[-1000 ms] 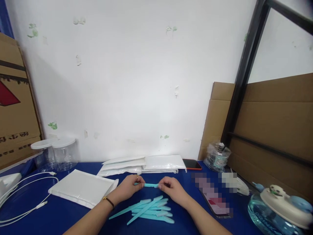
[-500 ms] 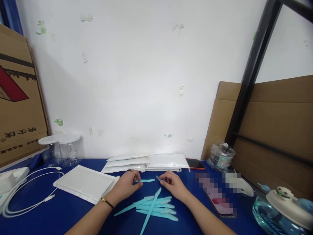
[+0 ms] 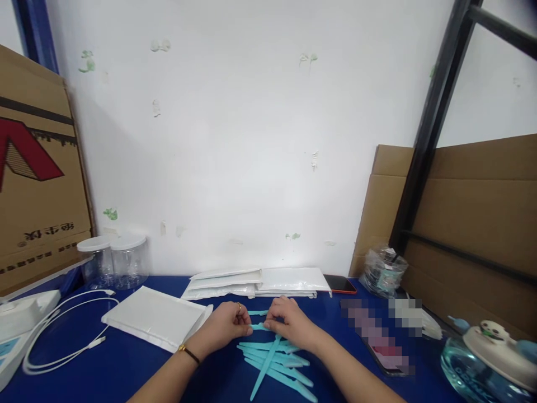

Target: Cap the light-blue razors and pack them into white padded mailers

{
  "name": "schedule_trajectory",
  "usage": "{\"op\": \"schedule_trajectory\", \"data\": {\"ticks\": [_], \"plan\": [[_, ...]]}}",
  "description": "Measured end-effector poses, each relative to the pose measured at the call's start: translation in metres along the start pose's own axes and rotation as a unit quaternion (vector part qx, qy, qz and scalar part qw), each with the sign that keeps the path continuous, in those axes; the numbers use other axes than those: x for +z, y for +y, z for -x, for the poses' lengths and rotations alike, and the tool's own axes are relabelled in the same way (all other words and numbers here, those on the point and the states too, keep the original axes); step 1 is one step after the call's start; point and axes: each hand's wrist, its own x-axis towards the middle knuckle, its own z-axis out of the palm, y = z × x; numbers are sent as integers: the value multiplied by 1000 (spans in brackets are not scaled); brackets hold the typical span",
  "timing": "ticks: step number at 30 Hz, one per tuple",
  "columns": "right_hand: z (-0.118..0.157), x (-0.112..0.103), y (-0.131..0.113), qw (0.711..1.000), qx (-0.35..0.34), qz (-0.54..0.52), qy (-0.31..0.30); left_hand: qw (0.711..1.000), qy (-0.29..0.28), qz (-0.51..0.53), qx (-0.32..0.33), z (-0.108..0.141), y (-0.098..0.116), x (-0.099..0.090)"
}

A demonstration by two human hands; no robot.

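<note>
Between my two hands a turquoise eyebrow razor [image 3: 259,326] is held level, just above the blue table. My left hand [image 3: 227,323] pinches its left end with thumb and fingers. My right hand [image 3: 292,322] has its fingers closed on the razor's other end, which they hide. A second turquoise razor [image 3: 257,313] lies just behind, partly covered by my right fingertips. In front of my hands is a loose pile of turquoise razors [image 3: 279,364]; one razor [image 3: 265,368] crosses slantwise over the others.
White padded envelopes [image 3: 293,280] lie along the wall, and another envelope [image 3: 155,316] lies left. A white cable [image 3: 31,347] and clear jars [image 3: 131,268] are farther left. On the right are a phone [image 3: 380,341], a bagged cup [image 3: 384,271] and a panda-lidded glass container [image 3: 482,358].
One slanting razor has left the pile and is now held between my hands. My hands have come closer together. The view has shifted slightly.
</note>
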Motion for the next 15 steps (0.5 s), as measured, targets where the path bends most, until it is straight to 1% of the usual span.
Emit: {"op": "schedule_trajectory", "data": {"ticks": [2, 5, 7, 9, 11, 12, 14, 15], "plan": [[-1, -1, 5, 1000, -14, 2, 13, 1000, 16, 0, 1, -3, -3, -1], [-1, -8, 23, 998, -19, 11, 50, 999, 40, -32, -18, -5, -8, -4], [1, -14, 36, 997, 8, 26, 76, 995, 54, -82, -27, -7, -11, -7], [3, -18, 45, 995, 42, 47, 81, 986, 74, -145, -22, -8, -12, -8], [6, -21, 46, 994, 55, 61, 76, 977, 100, -190, -7, -9, -12, -6], [8, -22, 44, 994, 51, 60, 73, 973, 116, -200, -1, -9, -11, -5], [12, -24, 35, 997, 25, 43, 58, 969, 145, -201, 9, -7, -6, -1], [14, -24, 29, 999, 9, 34, 41, 969, 152, -196, 14, -6, -2, 2]]}}
